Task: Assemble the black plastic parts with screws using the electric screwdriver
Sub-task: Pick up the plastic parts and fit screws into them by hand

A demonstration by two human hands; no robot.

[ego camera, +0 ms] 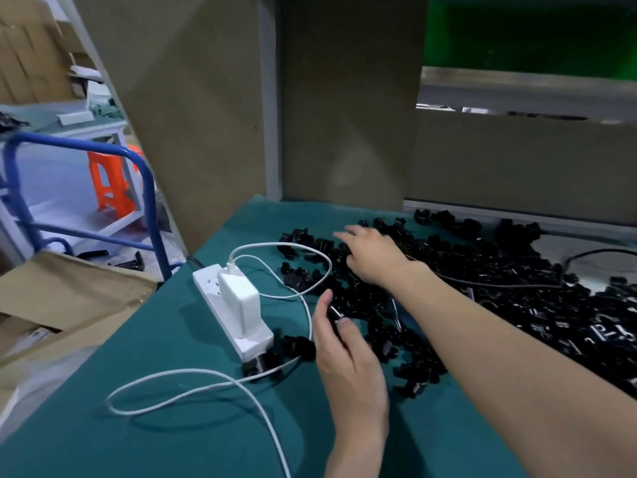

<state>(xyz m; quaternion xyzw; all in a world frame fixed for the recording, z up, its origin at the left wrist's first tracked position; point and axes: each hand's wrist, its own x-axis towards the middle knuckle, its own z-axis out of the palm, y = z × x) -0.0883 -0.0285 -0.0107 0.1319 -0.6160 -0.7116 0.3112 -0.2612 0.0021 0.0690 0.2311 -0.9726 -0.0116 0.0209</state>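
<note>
You have the power strip by the left edge of the worktop, charger on it, plastic parts spread to its right

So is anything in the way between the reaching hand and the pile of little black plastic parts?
Nothing visible is. The right hand is over the pile of little black plastic parts, with its fingers on them. The looping white cable lies on the cloth to the hand's left, not in between.

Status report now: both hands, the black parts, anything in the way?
Left hand pinches one black part. Right hand open, on the pile of black parts. White cable loops across the pile's edge. Screwdriver not clearly seen.
</note>
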